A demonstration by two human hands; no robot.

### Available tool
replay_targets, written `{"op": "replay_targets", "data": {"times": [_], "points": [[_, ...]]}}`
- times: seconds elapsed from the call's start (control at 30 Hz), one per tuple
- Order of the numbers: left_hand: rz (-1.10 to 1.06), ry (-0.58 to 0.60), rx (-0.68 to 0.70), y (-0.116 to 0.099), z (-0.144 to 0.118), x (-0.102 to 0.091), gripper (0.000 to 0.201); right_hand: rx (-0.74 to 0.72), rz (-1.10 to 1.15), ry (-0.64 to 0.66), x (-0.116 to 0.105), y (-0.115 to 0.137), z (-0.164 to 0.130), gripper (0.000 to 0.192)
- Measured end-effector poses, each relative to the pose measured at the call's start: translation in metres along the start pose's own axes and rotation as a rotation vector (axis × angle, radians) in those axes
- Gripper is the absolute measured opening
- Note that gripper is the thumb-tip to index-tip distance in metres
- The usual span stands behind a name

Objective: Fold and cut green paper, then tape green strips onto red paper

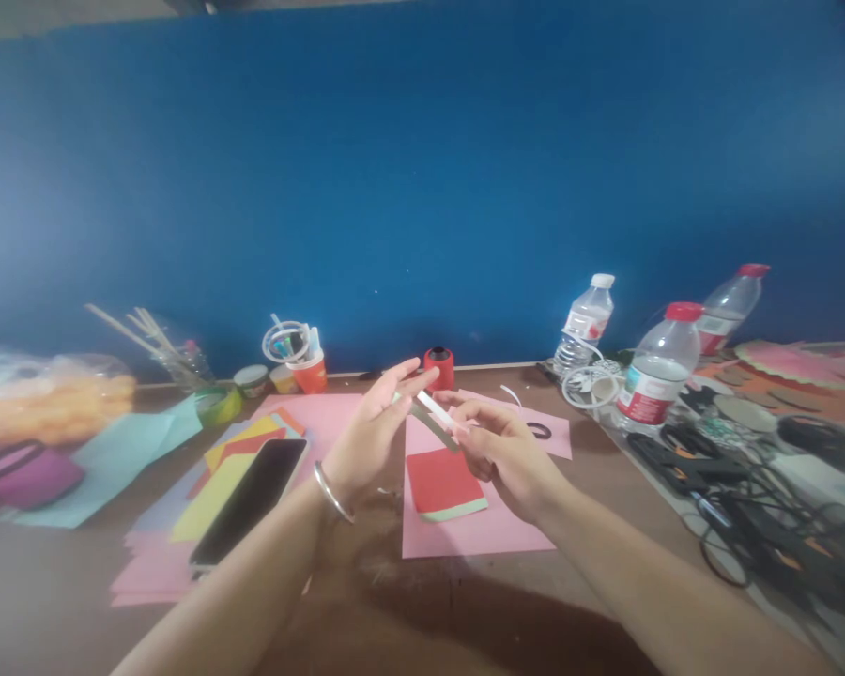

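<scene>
Brown desk (408,601) | R hand (503,455) grip pinching white strip (433,410) | L hand (376,427) grip open, touching strip

Thin white paper strip (435,410), tilted, held above pink sheet (479,530)

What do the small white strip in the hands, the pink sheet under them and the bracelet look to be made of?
White strip: probably paper, thin and flat. Pink sheet: matte paper, lying flat with straight cut edges. Bracelet on the left wrist: likely metal, given its silvery shine.
</scene>
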State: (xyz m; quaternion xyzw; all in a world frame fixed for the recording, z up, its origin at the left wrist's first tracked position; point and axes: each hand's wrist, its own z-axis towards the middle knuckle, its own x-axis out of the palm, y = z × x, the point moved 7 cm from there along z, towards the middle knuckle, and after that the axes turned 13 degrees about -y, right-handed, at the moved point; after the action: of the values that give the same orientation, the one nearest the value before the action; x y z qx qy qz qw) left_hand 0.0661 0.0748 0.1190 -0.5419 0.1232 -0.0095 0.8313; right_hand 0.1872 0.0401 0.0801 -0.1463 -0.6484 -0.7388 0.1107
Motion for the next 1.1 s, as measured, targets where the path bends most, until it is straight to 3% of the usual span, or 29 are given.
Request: {"op": "replay_targets", "data": {"times": [0.13,0.27,0.4,0.53,0.73,0.97,1.1], "points": [[0.051,-0.026,-0.064,0.009,0.006,-0.007,0.036,-0.014,0.109,-0.035,-0.004,0.0,0.003,0.009],[0.073,-0.097,-0.037,0.008,0.007,-0.011,0.032,-0.033,0.093,0.006,0.0,-0.006,0.003,0.007],[-0.057,-0.035,-0.137,0.012,0.005,-0.006,0.035,-0.054,0.093,-0.004,0.0,-0.01,0.005,0.008],[-0.094,0.002,-0.258,0.019,0.004,-0.005,0.017,-0.056,0.097,-0.022,-0.003,-0.014,0.007,0.008],[-0.287,0.043,-0.255,0.011,-0.002,0.002,0.013,0.001,0.062,-0.043,-0.003,-0.022,0.008,0.008],[-0.181,-0.137,-0.218,0.01,-0.003,-0.006,0.013,0.062,-0.052,-0.039,0.0,-0.029,0.005,0.015],[-0.236,-0.136,-0.204,0.007,-0.002,-0.005,0.012,0.099,-0.037,-0.039,-0.001,-0.031,0.006,0.019]]}}
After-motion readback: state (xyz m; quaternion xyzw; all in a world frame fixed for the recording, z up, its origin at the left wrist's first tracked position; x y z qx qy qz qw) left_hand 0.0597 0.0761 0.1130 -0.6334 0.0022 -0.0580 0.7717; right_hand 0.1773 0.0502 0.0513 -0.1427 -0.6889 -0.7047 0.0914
